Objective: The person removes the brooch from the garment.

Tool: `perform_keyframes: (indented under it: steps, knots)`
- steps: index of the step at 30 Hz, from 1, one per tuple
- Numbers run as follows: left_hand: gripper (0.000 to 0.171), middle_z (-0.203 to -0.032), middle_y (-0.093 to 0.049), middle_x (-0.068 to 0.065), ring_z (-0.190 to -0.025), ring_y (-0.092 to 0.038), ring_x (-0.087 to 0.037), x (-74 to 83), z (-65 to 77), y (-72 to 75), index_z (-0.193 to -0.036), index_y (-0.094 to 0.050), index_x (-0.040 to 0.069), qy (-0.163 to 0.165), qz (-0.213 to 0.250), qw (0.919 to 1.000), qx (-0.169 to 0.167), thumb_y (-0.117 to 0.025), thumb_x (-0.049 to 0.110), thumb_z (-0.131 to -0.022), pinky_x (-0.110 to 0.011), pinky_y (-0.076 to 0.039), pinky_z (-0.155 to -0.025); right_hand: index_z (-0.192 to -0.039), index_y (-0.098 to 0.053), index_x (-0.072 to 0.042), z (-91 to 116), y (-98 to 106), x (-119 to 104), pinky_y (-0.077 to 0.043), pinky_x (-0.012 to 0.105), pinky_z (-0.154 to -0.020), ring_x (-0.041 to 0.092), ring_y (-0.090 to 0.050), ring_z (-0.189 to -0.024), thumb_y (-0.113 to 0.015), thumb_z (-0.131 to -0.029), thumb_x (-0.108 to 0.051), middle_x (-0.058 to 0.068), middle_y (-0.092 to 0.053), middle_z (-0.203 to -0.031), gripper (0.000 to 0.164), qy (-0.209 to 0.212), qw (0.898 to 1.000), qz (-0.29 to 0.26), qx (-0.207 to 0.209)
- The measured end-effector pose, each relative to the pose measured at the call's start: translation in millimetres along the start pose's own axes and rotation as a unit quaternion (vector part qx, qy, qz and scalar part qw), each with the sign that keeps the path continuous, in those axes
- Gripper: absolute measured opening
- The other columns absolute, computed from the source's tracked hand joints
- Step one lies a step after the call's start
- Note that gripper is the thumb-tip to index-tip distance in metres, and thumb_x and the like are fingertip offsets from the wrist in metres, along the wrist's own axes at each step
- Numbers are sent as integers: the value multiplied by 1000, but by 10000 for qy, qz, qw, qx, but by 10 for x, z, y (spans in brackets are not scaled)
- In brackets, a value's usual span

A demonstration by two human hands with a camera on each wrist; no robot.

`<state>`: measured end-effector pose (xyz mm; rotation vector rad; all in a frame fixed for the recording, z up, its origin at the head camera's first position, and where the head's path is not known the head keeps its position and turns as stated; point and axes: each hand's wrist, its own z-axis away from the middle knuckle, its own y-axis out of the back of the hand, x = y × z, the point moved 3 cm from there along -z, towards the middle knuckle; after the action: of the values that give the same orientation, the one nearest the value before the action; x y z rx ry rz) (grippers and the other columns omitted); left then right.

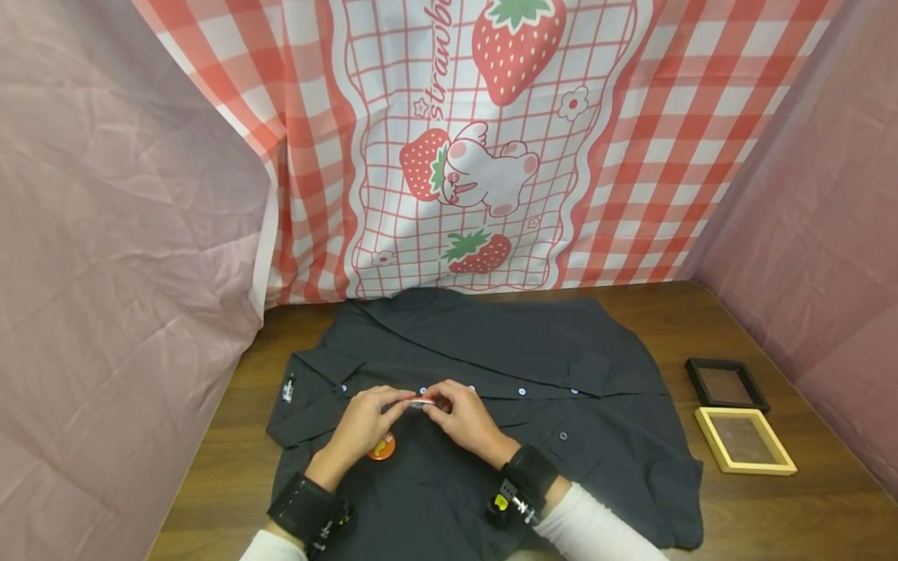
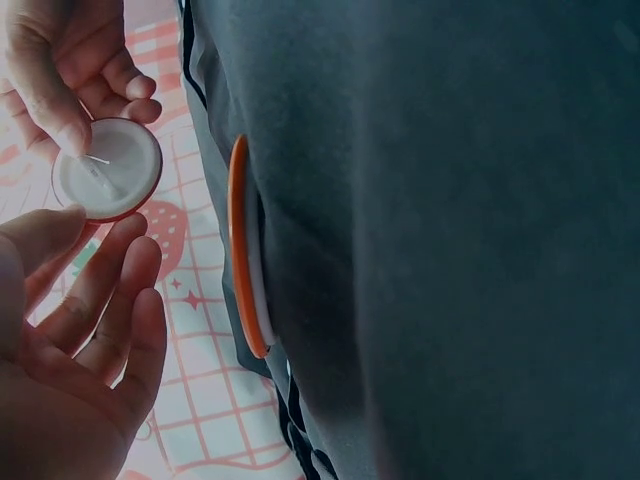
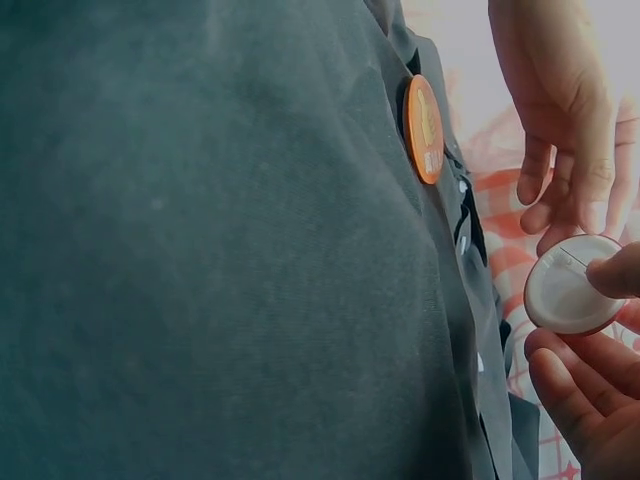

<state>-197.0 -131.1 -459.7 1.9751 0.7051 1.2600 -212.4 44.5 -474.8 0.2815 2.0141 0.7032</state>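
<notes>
Both hands hold one round pin badge (image 1: 421, 403) above a dark grey shirt (image 1: 449, 467). Its white back (image 2: 130, 165) with a thin pin faces the wrist cameras, and a red rim shows at the edge. My left hand (image 1: 365, 423) pinches the badge on one side between thumb and fingers. On the opposite side, my right hand (image 1: 468, 423) pinches it too, its thumb on the back near the pin in the right wrist view. An orange badge (image 3: 425, 130) sits on the shirt front, partly behind the left hand in the head view.
The shirt lies spread on a wooden table (image 1: 224, 460), collar to the left, white buttons (image 1: 522, 392) along its placket. A black frame (image 1: 761, 401) and a yellow frame (image 1: 761, 468) lie at the right. A strawberry-print cloth (image 1: 449, 226) hangs behind; pink cloth (image 1: 126, 273) hangs at the sides.
</notes>
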Motion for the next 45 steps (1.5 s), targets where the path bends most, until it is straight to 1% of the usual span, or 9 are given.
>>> perform_keyframes:
  steps: [17,24,26,29,33,37,40,42,45]
  knots:
    - [16,-94,-75,1,-91,-68,-19,7,-31,38,-101,-78,17,51,-19,10000,36,-73,18,-86,-41,-54,-83,-92,-70,-8,-20,-10,-23,-49,18,-62,4,-57,-68,-74,-81,-6,1,-64,-80,11,16,10000,8,72]
    - [16,-91,-76,2,-75,-64,-15,21,-16,45,-101,-78,21,66,-216,9997,79,-73,23,-86,-35,-53,-73,-89,-69,-9,-12,-19,-37,-46,17,-60,5,-55,-66,-75,-81,-5,0,-62,-77,10,14,9997,165,157]
    - [16,-91,-76,2,-75,-64,-15,25,-13,42,-101,-79,21,65,-213,9997,84,-73,22,-86,-34,-53,-72,-88,-69,-10,-8,-23,-37,-46,17,-60,5,-54,-66,-75,-81,-5,-1,-61,-76,10,8,9996,221,191]
    - [16,-92,-76,2,-80,-66,-16,29,-13,35,-100,-79,20,23,-222,9997,81,-74,22,-86,-36,-54,-75,-86,-68,-10,-1,-25,-45,-45,17,-59,6,-55,-66,-74,-80,-5,-1,-61,-76,10,37,9993,307,225]
    - [14,-92,-77,3,-79,-66,-15,38,-8,36,-98,-79,19,-52,-255,9996,62,-74,21,-85,-36,-53,-75,-85,-68,-11,0,-38,-43,-45,16,-60,5,-54,-66,-74,-78,-5,-3,-61,-76,11,264,9973,647,217]
    - [13,-91,-77,4,-75,-65,-14,47,-4,43,-97,-79,19,-75,-264,9996,50,-74,20,-85,-32,-52,-72,-83,-66,-12,9,-56,-51,-42,15,-58,3,-51,-64,-73,-76,-6,-4,-58,-73,11,613,9929,974,303]
    - [13,-91,-77,5,-74,-64,-14,50,-4,44,-97,-79,20,-142,-330,9993,51,-74,21,-85,-28,-50,-68,-81,-64,-11,22,-71,-64,-40,14,-57,3,-49,-64,-72,-76,-6,-5,-55,-72,10,760,9901,1132,334]
    - [13,-90,-77,5,-69,-62,-11,50,-4,43,-96,-80,20,-189,-354,9992,51,-75,21,-84,-25,-48,-65,-80,-63,-11,29,-82,-67,-40,14,-57,3,-48,-63,-71,-76,-6,-5,-54,-71,9,822,9881,1253,337]
    - [13,-83,-76,4,-56,-54,-4,45,-8,41,-96,-80,19,-238,-288,9993,45,-74,21,-85,-20,-44,-58,-78,-61,-12,31,-93,-80,-39,14,-56,3,-47,-63,-71,-76,-7,-5,-53,-71,11,905,9855,1390,371]
